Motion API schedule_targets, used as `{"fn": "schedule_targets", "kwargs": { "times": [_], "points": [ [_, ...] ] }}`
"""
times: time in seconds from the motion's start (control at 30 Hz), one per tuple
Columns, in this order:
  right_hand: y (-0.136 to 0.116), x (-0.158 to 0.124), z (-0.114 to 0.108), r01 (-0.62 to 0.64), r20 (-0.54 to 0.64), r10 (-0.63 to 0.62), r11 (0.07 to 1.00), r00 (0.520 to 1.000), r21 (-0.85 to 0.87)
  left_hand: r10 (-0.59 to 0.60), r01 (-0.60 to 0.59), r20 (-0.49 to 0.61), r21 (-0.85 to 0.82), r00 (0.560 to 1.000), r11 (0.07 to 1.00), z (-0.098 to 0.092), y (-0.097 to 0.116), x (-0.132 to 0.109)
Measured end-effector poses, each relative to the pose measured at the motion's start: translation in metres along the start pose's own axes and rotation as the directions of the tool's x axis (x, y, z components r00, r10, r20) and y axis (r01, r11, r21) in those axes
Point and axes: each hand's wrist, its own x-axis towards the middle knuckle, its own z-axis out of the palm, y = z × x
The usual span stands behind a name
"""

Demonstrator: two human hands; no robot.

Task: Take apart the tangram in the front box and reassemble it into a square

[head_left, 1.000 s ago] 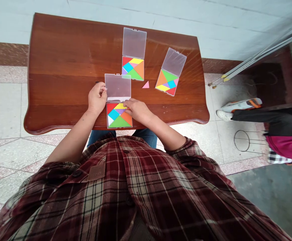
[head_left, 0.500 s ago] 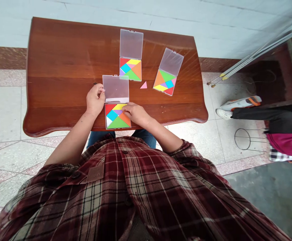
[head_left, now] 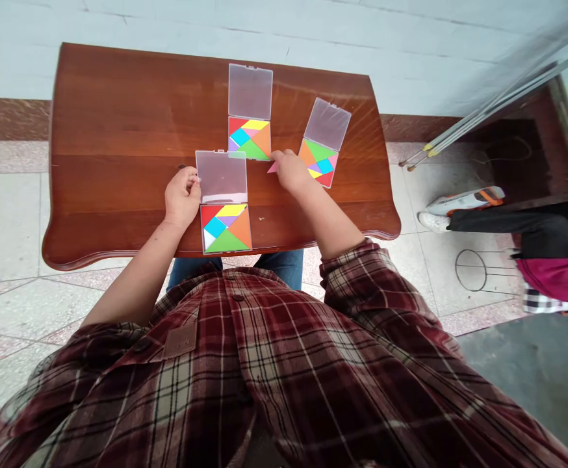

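Observation:
My right hand [head_left: 291, 171] reaches over the table between the boxes, its fingertips closed on a pink triangle tangram piece [head_left: 272, 168]. My left hand [head_left: 181, 196] has curled fingers pinched at the left edge of the clear lid [head_left: 221, 177] of the nearest tangram box. In that box's tray lie red, yellow, blue, purple, orange and green pieces [head_left: 226, 243]; a white triangular gap [head_left: 208, 241] shows at its lower left. Behind it stands a second open tangram box [head_left: 250, 92] with a filled tray. A third filled box [head_left: 330, 123], tilted, lies to the right of my right hand.
The brown wooden table [head_left: 118, 143] stands against a pale wall. A small dark object [head_left: 181, 167] lies behind my left hand. Off to the right are a person's leg [head_left: 493, 222], a round wire frame [head_left: 471, 270] and crutch-like poles [head_left: 459, 130].
My right hand has left the nearest tray and moved right and away from me to the loose pink triangle, now under its fingertips. My left hand stays at the lid's edge.

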Motion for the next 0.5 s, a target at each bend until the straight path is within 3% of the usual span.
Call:
{"fn": "schedule_targets", "kwargs": {
  "times": [0.23,0.33,0.5],
  "points": [
    [0.011,0.0,-0.007,0.101,0.051,-0.098,0.993,0.994,-0.063,0.006,-0.006,0.026,0.01,1.0,1.0,0.0,0.001,-0.001],
    [0.013,-0.004,-0.008,0.141,0.133,-0.133,0.989,0.982,-0.054,0.009,-0.009,0.022,0.013,1.0,1.0,0.0,0.002,-0.001],
    [0.01,-0.017,-0.008,0.069,0.134,-0.072,0.997,0.988,0.03,0.017,-0.018,0.028,0.017,0.999,1.0,0.0,0.003,0.0]
  ]
}}
